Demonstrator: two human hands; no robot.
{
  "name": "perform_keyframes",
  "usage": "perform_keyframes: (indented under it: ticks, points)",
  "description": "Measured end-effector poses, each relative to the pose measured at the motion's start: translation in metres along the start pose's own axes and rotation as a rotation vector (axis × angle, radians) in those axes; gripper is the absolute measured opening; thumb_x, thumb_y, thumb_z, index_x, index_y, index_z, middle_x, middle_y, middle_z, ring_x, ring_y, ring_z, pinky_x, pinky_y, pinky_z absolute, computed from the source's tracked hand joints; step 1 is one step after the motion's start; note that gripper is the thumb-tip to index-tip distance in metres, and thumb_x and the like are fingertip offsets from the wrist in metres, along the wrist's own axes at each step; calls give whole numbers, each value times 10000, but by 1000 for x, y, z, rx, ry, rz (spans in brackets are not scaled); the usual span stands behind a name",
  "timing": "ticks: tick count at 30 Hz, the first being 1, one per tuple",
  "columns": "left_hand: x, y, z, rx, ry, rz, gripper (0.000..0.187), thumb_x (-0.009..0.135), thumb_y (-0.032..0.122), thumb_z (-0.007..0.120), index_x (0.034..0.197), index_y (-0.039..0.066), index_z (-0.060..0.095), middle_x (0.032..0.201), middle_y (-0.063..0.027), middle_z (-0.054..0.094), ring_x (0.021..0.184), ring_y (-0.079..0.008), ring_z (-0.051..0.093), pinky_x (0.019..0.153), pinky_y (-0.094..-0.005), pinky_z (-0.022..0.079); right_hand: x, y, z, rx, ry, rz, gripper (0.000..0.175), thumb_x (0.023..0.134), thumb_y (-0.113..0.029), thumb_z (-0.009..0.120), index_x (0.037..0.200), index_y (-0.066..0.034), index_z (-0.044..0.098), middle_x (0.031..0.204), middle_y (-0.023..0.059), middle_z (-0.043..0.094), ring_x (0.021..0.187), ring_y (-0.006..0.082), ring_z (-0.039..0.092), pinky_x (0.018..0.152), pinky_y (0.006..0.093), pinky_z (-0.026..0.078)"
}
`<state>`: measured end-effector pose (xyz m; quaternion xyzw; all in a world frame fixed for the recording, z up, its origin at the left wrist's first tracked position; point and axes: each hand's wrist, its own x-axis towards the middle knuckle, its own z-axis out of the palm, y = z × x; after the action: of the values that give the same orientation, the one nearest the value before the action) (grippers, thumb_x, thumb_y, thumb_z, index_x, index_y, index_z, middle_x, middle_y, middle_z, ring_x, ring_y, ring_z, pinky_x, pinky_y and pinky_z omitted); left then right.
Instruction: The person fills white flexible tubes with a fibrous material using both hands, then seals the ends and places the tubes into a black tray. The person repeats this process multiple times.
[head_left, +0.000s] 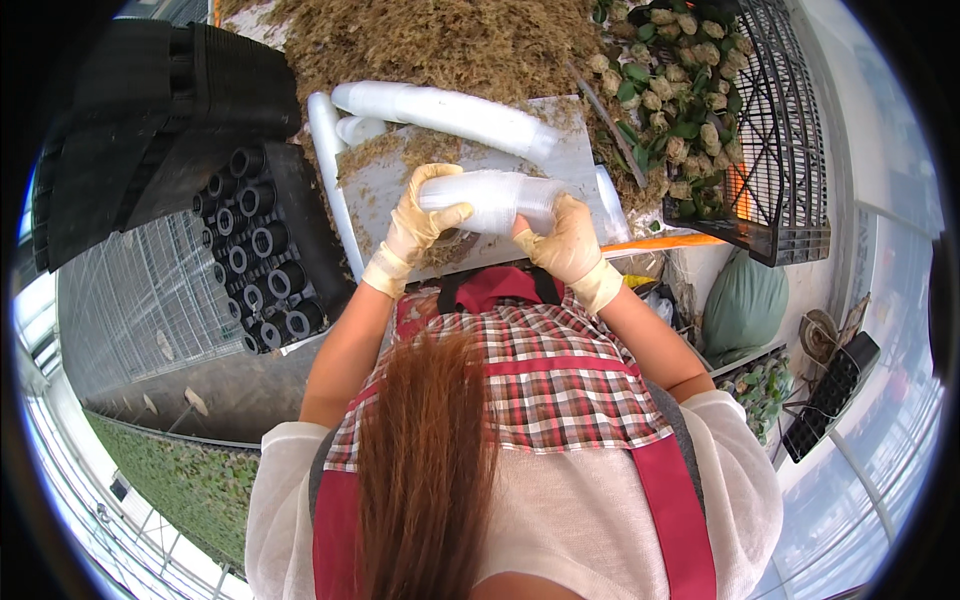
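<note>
Between my hands lies a short stack of nested clear plastic cups (487, 196), held sideways above a grey board (360, 217). My left hand (424, 217), in a pale rubber glove, grips its left end with thumb and fingers. At the right end my right hand (562, 236) is closed around the stack; its glove leaves the thumb tip bare. A longer stack of clear cups (450, 112) rests on the board behind, and another thin stack (334, 180) runs along the board's left edge. Brown moss (382, 157) is scattered over the board.
A large heap of dry moss (435, 45) covers the back. To the right, a black plastic crate (787, 150) holds plants with moss-wrapped roots (675, 90). On the left are stacked black trays (165, 112) and a tray of black pots (255, 247). An orange strip (664, 242) edges the table.
</note>
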<state>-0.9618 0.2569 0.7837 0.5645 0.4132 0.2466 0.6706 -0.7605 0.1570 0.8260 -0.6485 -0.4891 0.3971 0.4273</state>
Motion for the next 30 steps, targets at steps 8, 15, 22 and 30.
perform_keyframes:
  ticks: [8,15,22,30]
  points:
    - [48,-67,-46,-55,-21,-112,597,710,254,799,1192,58,506,1107,-66,565,1042,-175,524,925,-320,425,24,58,47,355,179,271,350,762,-211,691,964,62,606,893,237,649,858,350,643,743,362,508]
    - [79,-111,-59,891,310,-85,635,610,278,865,1140,82,576,1141,-150,579,1091,-275,525,931,-375,443,-6,135,64,50,348,311,386,772,-235,710,960,80,591,863,233,651,844,301,652,733,344,505]
    - [80,-113,-62,789,324,116,694,654,194,834,1258,81,511,1300,-187,443,1039,-277,551,893,-364,479,-135,283,-38,-124,1102,818,463,807,-199,702,1089,107,499,950,165,647,828,258,638,735,312,501]
    - [77,-107,-67,893,271,58,663,681,166,810,1268,100,507,1335,-194,431,1145,-301,495,944,-382,442,-127,374,-55,393,1075,932,492,737,-223,710,1072,100,551,1006,170,640,871,277,623,766,350,491]
